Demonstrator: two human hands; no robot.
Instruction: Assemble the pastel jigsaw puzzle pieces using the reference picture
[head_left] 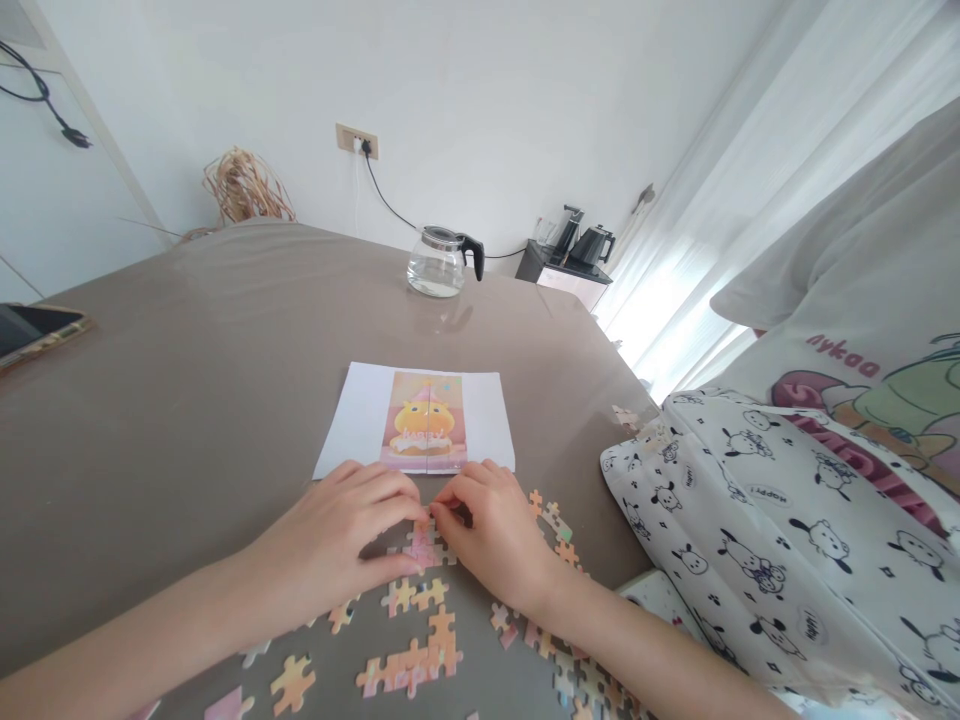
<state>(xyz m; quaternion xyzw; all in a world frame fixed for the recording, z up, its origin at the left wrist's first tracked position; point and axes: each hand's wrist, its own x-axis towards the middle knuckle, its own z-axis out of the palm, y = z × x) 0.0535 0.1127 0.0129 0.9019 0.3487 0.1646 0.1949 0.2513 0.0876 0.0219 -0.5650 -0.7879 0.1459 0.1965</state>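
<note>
Left hand, thumb and forefinger parted, touches a pink jigsaw cluster whose edge the right hand pinches, apparently mid-join, calling for careful tab alignment.

a home: white curtain, glass pot, far off perhaps a kettle.

- Reads “HAPPY” in small capitals, across the yellow cartoon figure printed on the white rectangular paper sheet.
- Reads “Happy!” at several spots, in small dark letters inside pale patches, on the white fabric with black cartoon dogs.
- Seems to read “nykaa” in slanted pink letters, on the pale grey short-sleeved shirt.
- Shows larger pink lettering lower on the shirt, too covered to read.
</note>
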